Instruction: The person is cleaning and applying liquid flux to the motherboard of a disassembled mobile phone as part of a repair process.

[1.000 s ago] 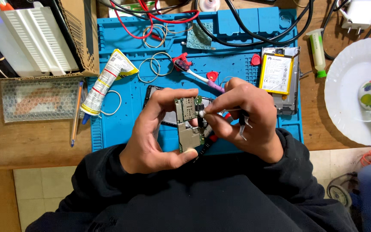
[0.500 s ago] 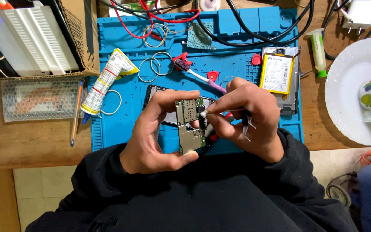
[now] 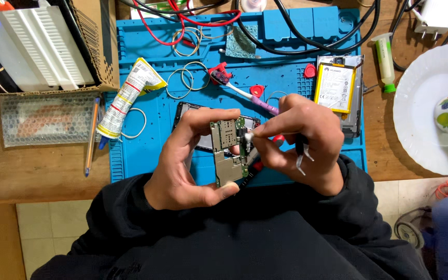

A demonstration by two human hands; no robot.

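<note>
My left hand [image 3: 182, 161] holds a small green phone circuit board [image 3: 228, 151] upright between thumb and fingers, above the blue work mat [image 3: 146, 150]. My right hand [image 3: 304, 142] is pressed against the board's right edge, pinching a small white piece [image 3: 248, 137] at it. Metal tweezers [image 3: 301, 155] are tucked under the right hand's fingers, tips pointing down. A dark phone body [image 3: 193, 124] lies on the mat behind the board, mostly hidden by my hands.
A phone with a yellow-edged battery [image 3: 336, 88] lies at the mat's right. A glue tube [image 3: 125, 98], rubber bands [image 3: 185, 78], a toothbrush [image 3: 239, 91], cables [image 3: 307, 49], a white plate [image 3: 426, 109], a pencil [image 3: 92, 137] and a cardboard box [image 3: 94, 46] surround the mat.
My right hand's fingers have shifted slightly at the board's edge. The board and left hand stay almost still.
</note>
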